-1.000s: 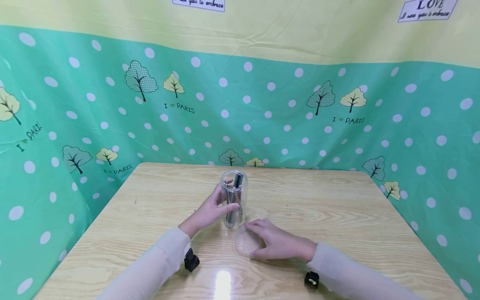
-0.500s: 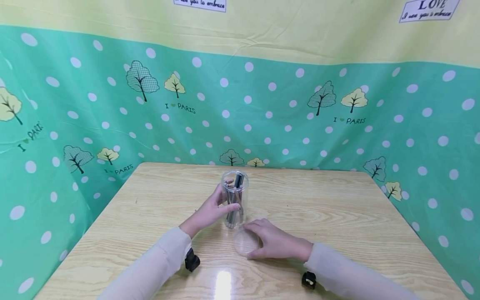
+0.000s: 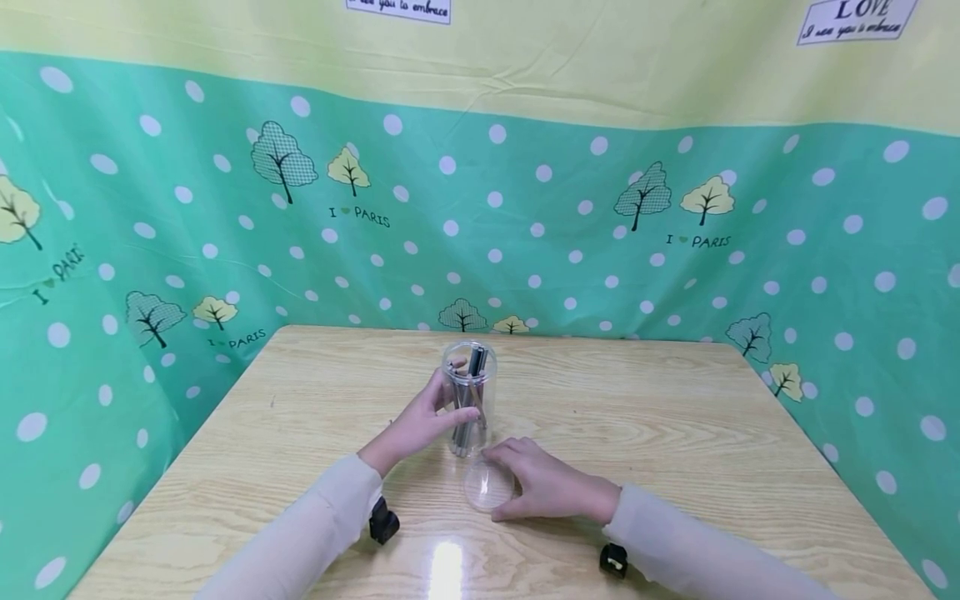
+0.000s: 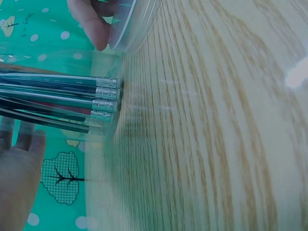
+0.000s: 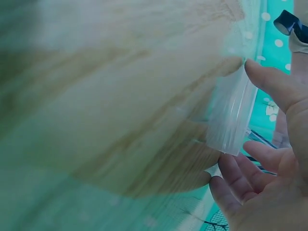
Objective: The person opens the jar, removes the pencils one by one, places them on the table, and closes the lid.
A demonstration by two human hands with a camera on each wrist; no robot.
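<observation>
Left of the table's middle a clear plastic jar [image 3: 482, 435] stands upright, holding several dark pencils [image 3: 467, 398]. My left hand [image 3: 423, 421] grips its side, thumb across the front and fingers behind. In the left wrist view, metal bands show on the lower ends of the pencils [image 4: 72, 91]. Nearer me and to the right, my right hand [image 3: 547, 483] holds a clear round lid [image 3: 488, 485] by its edge, between thumb and fingers. The lid's ridged rim [image 5: 232, 113] shows in the right wrist view, with fingertips along it. It is close to the jar's base, low over the table.
The wooden table [image 3: 660, 433] reaches back to a green and yellow curtain [image 3: 525, 208] with dots and trees, which also runs along both sides. A bright light reflection lies on the tabletop near the front. Each wrist wears a small black camera mount.
My right hand has shifted slightly left with the lid, and the lid catches a bright glint now. The left hand and the jar have stayed in place.
</observation>
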